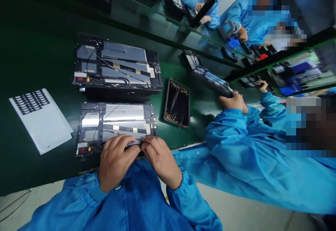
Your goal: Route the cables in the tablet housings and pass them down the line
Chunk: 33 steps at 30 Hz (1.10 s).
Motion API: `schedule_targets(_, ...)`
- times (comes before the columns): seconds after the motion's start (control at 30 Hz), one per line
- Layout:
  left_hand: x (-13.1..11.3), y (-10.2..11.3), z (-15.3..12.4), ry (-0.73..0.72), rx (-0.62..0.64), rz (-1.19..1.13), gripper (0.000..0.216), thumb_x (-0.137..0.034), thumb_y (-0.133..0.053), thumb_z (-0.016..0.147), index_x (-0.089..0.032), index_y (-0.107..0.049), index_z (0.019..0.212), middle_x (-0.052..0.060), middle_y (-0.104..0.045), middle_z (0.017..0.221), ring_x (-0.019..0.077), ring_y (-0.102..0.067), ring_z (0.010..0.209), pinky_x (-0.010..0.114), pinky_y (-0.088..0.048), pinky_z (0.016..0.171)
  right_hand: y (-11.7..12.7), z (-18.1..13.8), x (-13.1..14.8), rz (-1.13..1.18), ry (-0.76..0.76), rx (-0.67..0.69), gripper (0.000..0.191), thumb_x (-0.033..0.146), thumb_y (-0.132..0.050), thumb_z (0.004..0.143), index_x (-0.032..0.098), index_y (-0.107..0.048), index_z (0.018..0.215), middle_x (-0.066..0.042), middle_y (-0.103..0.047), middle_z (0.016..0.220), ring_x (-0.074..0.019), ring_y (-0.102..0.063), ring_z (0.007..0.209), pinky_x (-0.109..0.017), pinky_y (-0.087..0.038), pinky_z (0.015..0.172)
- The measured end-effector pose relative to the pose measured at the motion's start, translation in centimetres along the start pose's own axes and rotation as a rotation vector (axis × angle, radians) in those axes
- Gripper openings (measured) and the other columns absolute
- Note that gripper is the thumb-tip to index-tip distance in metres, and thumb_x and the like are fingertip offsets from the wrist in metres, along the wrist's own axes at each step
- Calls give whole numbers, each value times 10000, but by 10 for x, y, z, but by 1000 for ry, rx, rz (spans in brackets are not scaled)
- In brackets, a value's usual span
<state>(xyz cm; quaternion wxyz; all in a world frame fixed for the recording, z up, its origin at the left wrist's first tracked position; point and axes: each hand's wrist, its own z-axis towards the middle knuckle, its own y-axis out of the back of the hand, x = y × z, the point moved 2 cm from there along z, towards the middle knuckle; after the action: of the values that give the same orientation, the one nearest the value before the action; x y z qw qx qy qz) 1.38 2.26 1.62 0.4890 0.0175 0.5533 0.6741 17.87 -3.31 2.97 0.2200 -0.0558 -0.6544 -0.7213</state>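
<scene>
An opened tablet lies face-down in front of me, its silver battery panels, dark flex cables and thin wires exposed. My left hand is over its near edge, fingers curled and thumb pressed in. Close beside it, my right hand has its fingers bent together at the same edge. Between the fingertips shows a small dark strip; whether it is a loose part or the tablet's edge I cannot tell. Both hands are closed, and their fingers hide the near right part of the tablet.
Beyond lies a stack of opened tablets. A black tray of small gold-coloured pieces is to the right. White sheets with black stickers lie left. A co-worker's hand holds a device at right. A glass partition runs behind.
</scene>
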Motion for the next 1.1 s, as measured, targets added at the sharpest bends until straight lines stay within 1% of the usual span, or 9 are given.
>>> schedule_targets(0.1,0,-1,2,-14,1,14,130,-231,-615,951,-268,-715,877,22,-711,1039,248,-610,1047,397,-425,873,2,-3,-6,109,22,-59,118,179,-532,1012,203,-634,1066,-93,-668,1119,-207,-610,1045,-364,-555,895)
schedule_targets(0.2,1,-2,3,-16,18,4,137,-230,-603,958,-268,-714,887,19,-715,1037,247,-613,1048,399,-426,881,2,-8,-15,214,-13,-136,108,174,-565,994,220,-639,1057,-92,-657,1126,-203,-626,1068,-366,-562,902)
schedule_targets(0.27,1,-2,3,-16,24,1,137,-236,-597,964,-257,-706,884,19,-718,1034,242,-616,1046,396,-427,881,0,-10,-17,225,-40,-156,108,172,-575,986,221,-642,1055,-96,-654,1118,-209,-633,1060,-374,-563,896)
schedule_targets(0.43,0,-4,4,4,38,7,110,-244,-601,966,-248,-701,921,20,-720,1030,231,-623,1026,384,-428,857,-2,-9,-16,236,-41,-184,123,172,-590,977,222,-645,1074,-90,-663,1081,-209,-639,1037,-375,-566,877)
schedule_targets(0.63,0,-4,4,3,38,1,129,-237,-596,966,-265,-703,900,15,-715,1024,235,-624,1031,387,-425,843,-1,-7,-16,187,-31,-162,89,182,-573,992,214,-632,1050,-93,-651,1081,-210,-628,1026,-375,-560,869)
schedule_targets(0.8,0,-4,3,5,45,2,132,-227,-597,962,-268,-703,895,14,-712,1018,233,-619,1027,384,-429,845,-2,-9,-12,126,-24,-144,129,158,-544,998,205,-621,1091,-99,-654,1080,-215,-614,1032,-379,-560,883)
schedule_targets(1.0,-1,-4,4,4,26,7,135,-212,-614,944,-271,-715,877,12,-717,1004,237,-624,1020,385,-440,839,-8,-13,-8,67,-20,-122,219,150,-516,1000,222,-612,1183,-100,-667,1119,-230,-604,1125,-436,-552,1000)
schedule_targets(1.1,0,-4,2,-11,23,31,119,-224,-626,939,-272,-720,885,15,-721,1015,249,-627,1033,392,-446,843,-12,-16,-10,81,-25,-132,238,158,-522,999,236,-611,1205,-96,-680,1118,-230,-632,1108,-470,-554,1024)
